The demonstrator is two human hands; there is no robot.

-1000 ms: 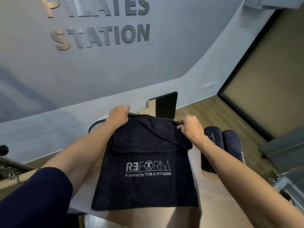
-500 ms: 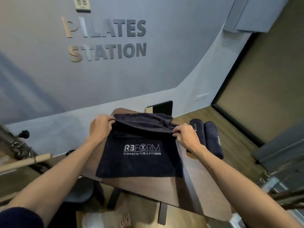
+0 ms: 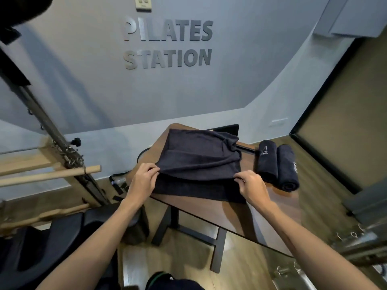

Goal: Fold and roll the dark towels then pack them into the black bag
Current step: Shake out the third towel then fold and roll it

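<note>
You are pinching the folded-over edge of the dark towel (image 3: 199, 155) with both hands, your left hand (image 3: 142, 181) gripping its left corner and your right hand (image 3: 250, 188) its right corner. The towel is lying on the wooden table (image 3: 211, 210), its upper layer doubled over the lower one. Two rolled towels (image 3: 276, 164) are lying side by side, touching, just to its right.

L hand (image 3: 144, 178) & R hand (image 3: 250, 186): arms extended, fingers curled, pinch grip.
</note>
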